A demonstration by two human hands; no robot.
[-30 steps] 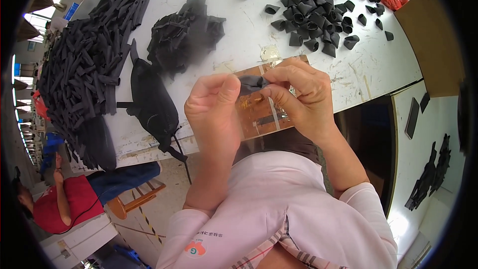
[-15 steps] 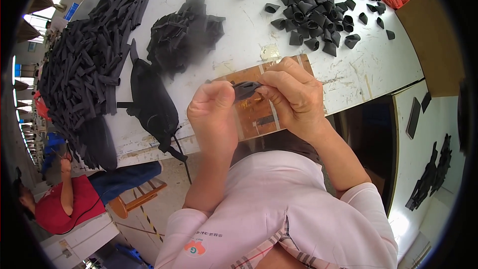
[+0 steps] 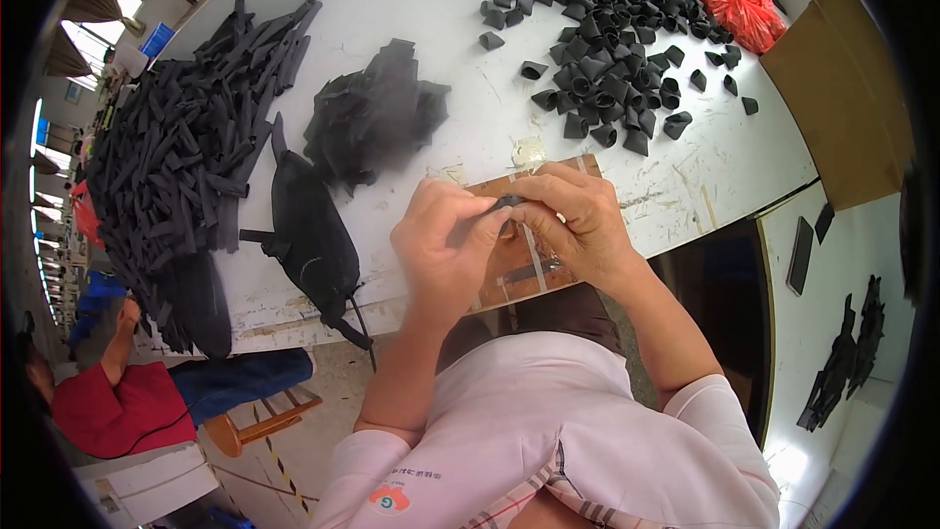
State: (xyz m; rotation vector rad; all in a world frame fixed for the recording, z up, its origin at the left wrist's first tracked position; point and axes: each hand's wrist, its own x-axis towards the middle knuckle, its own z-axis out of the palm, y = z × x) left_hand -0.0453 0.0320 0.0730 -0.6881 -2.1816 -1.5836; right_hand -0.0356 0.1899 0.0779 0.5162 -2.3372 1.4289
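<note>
My left hand (image 3: 441, 245) and my right hand (image 3: 583, 230) meet over a brown wooden board (image 3: 524, 289) at the table's front edge. Between their fingertips both pinch a small piece of black fabric (image 3: 507, 202), mostly covered by the fingers. A dark flat strip (image 3: 534, 271) lies on the board below the right hand. To the left of my left hand rests a black cloth pouch with straps (image 3: 318, 225), one strap hanging over the edge. Behind it sits a heap of thin dark fabric pieces (image 3: 377, 113).
A large pile of black fabric strips (image 3: 186, 147) covers the table's left side. Many small folded black loops (image 3: 617, 54) are heaped at the far right, beside a red plastic bag (image 3: 739, 12) and a cardboard sheet (image 3: 837, 93). A person in red (image 3: 127, 407) sits at lower left.
My hands have drawn closer together, the left fingers closing in on the fabric piece, which is now more hidden. The whole view has shifted slightly, with the table lower in the picture.
</note>
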